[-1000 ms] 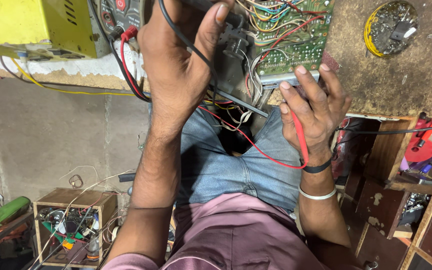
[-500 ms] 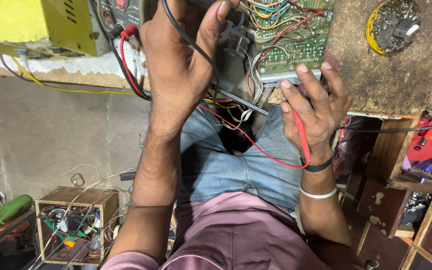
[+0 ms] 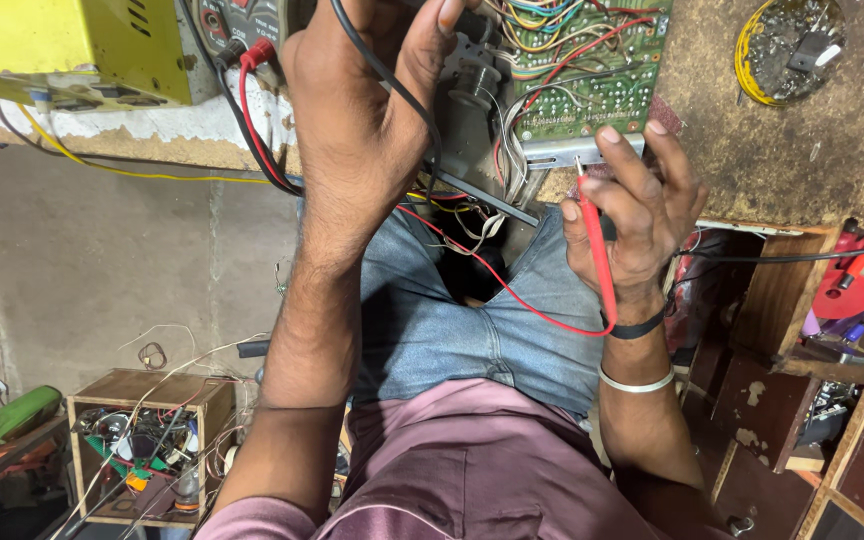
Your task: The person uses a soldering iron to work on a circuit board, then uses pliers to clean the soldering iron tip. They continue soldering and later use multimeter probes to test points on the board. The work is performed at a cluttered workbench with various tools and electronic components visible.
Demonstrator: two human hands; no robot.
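So the wooden workbench (image 3: 802, 150) fills the top right, brown and rough, with the person's knees in blue jeans tucked under its near edge. At the bench's left end sits a yellow metal box (image 3: 72, 45), plain rectangular housing with vent slots near its right side, and right next to it there's a dark meter panel (image 3: 237, 25) with a red plug and a black plug stuck into it; can't make out any label worth describing. Middle of the bench, hanging over the near edge, is the green circuit board (image 3: 592, 80) with a mess of coloured wires running off its left side. Far right corner has a round yellow tin (image 3: 787, 45) full of grey bits. Down on the floor at lower left is a small wooden crate (image 3: 147, 440) stuffed with parts. The left hand (image 3: 362, 120) is curled, thumb and fingers pinching a black lead (image 3: 377, 70) above the board's left side. The right hand (image 3: 632, 210) pinches a red probe (image 3: 597, 245) between thumb and forefinger, other fingers spread, tip touching the board's near edge.
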